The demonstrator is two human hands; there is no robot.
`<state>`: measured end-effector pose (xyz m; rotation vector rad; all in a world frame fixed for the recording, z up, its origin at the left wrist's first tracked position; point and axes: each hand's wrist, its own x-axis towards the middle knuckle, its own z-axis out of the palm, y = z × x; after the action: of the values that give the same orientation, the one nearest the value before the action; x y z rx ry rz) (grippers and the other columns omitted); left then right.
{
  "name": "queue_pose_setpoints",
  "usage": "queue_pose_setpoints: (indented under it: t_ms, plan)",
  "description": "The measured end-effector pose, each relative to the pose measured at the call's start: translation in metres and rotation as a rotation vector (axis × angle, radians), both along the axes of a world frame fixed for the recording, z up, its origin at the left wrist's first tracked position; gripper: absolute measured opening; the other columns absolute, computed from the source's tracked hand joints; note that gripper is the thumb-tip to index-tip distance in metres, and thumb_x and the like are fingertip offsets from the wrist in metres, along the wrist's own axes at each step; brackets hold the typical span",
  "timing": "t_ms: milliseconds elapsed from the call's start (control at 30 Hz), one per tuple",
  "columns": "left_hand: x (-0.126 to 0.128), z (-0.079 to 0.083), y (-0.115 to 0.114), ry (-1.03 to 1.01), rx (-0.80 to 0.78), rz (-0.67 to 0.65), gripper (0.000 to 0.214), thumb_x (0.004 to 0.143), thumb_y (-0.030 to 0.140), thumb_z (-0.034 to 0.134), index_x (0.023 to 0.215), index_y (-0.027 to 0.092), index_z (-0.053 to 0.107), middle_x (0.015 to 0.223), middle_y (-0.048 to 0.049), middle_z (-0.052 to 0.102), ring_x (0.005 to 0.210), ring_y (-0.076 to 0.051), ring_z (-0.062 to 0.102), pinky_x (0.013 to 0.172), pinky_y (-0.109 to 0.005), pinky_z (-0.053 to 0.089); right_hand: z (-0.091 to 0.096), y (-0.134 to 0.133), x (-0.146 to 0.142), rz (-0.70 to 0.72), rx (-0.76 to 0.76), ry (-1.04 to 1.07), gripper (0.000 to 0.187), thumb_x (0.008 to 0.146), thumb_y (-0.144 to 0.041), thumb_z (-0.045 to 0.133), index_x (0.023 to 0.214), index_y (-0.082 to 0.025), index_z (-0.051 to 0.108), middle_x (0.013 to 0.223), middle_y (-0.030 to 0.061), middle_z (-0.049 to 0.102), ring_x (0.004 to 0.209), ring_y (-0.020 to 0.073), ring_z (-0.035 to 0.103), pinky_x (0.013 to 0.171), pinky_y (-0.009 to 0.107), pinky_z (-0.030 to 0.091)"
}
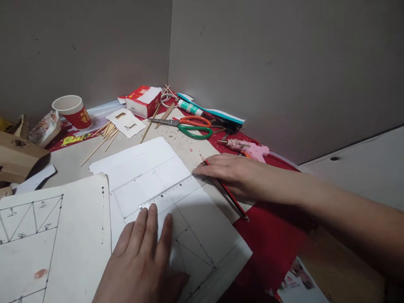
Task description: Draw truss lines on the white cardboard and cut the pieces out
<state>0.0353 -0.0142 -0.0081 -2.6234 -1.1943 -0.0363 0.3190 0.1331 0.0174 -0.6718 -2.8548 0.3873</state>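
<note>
A clear ruler lies across a white sheet with pencil lines. My left hand rests flat on the sheet with its fingers apart, the fingertips at the ruler's near end. At the far end of the ruler is my right hand, its fingertips close to or touching it; I cannot tell which. A red and black pencil runs slantwise through the right hand's fingers, its sharpened tip up and to the left. A second drawn sheet, with a truss-like pattern, lies on the left.
Behind the sheet lie scissors with orange and green handles, a glue stick, a red and white box and thin wooden sticks. A paper cup stands back left. A pink glue gun lies beyond my right hand. Grey walls enclose the back.
</note>
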Motion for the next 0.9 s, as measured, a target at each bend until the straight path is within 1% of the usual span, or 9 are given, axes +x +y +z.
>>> queue_pose_setpoints:
  t_ms: [167, 300, 467, 600, 767, 833, 900]
  plan:
    - [0.0015, -0.0021, 0.0037, -0.025, 0.019, -0.011, 0.077, 0.079, 0.058, 0.065, 0.134, 0.005, 0.054, 0.135, -0.0318, 0.060, 0.112, -0.042, 0.066, 0.079, -0.047, 0.056, 0.0011, 0.0011, 0.0009, 0.005, 0.004, -0.011, 0.038, 0.094, -0.006, 0.044, 0.128, -0.012, 0.062, 0.111, 0.0156, 0.068, 0.099, 0.0233, 0.064, 0.088, 0.036, 0.053]
    - [0.0021, -0.0031, 0.0053, -0.049, 0.034, -0.013, 0.077, 0.078, 0.059, 0.067, 0.132, 0.007, 0.056, 0.136, -0.0286, 0.060, 0.113, -0.040, 0.066, 0.080, -0.045, 0.056, 0.0009, 0.0023, 0.0011, 0.001, 0.001, -0.014, 0.038, 0.094, -0.006, 0.046, 0.128, -0.010, 0.062, 0.113, 0.0166, 0.068, 0.101, 0.0240, 0.065, 0.088, 0.036, 0.054]
    - [-0.0004, -0.0069, 0.0021, -0.066, 0.044, -0.017, 0.077, 0.079, 0.063, 0.064, 0.133, 0.008, 0.055, 0.140, -0.0262, 0.058, 0.116, -0.037, 0.065, 0.082, -0.043, 0.056, -0.0006, 0.0033, 0.0040, -0.011, 0.058, 0.007, 0.038, 0.094, -0.005, 0.045, 0.127, -0.010, 0.062, 0.110, 0.0163, 0.069, 0.097, 0.0230, 0.066, 0.084, 0.034, 0.055]
    - [0.0006, -0.0085, 0.0016, -0.082, 0.049, -0.023, 0.079, 0.079, 0.063, 0.064, 0.134, 0.007, 0.054, 0.142, -0.0259, 0.056, 0.118, -0.038, 0.063, 0.084, -0.044, 0.056, -0.0016, 0.0044, 0.0054, -0.012, 0.086, 0.002, 0.038, 0.094, -0.005, 0.044, 0.126, -0.010, 0.063, 0.110, 0.0165, 0.069, 0.097, 0.0234, 0.066, 0.085, 0.034, 0.054]
    - [0.0050, -0.0061, 0.0041, -0.112, 0.082, -0.051, 0.077, 0.076, 0.060, 0.068, 0.127, 0.003, 0.058, 0.131, -0.0251, 0.065, 0.113, -0.040, 0.065, 0.081, -0.046, 0.057, 0.0001, 0.0049, 0.0044, -0.011, 0.088, -0.005, 0.037, 0.094, -0.005, 0.043, 0.124, -0.008, 0.064, 0.108, 0.0169, 0.069, 0.096, 0.0245, 0.066, 0.084, 0.036, 0.054]
    - [0.0048, -0.0066, 0.0040, -0.114, 0.077, -0.047, 0.078, 0.075, 0.061, 0.068, 0.128, 0.004, 0.058, 0.132, -0.0237, 0.065, 0.114, -0.040, 0.065, 0.082, -0.046, 0.057, 0.0009, 0.0050, 0.0048, -0.016, 0.084, -0.012, 0.036, 0.095, -0.006, 0.043, 0.124, -0.008, 0.064, 0.107, 0.0167, 0.069, 0.096, 0.0244, 0.066, 0.083, 0.036, 0.054]
    - [0.0033, -0.0086, 0.0030, -0.110, 0.063, -0.032, 0.079, 0.076, 0.061, 0.067, 0.132, 0.006, 0.056, 0.137, -0.0223, 0.062, 0.117, -0.039, 0.063, 0.084, -0.046, 0.057, 0.0012, 0.0052, 0.0058, -0.023, 0.080, -0.019, 0.036, 0.095, -0.006, 0.043, 0.124, -0.008, 0.064, 0.106, 0.0164, 0.069, 0.095, 0.0240, 0.066, 0.082, 0.035, 0.053]
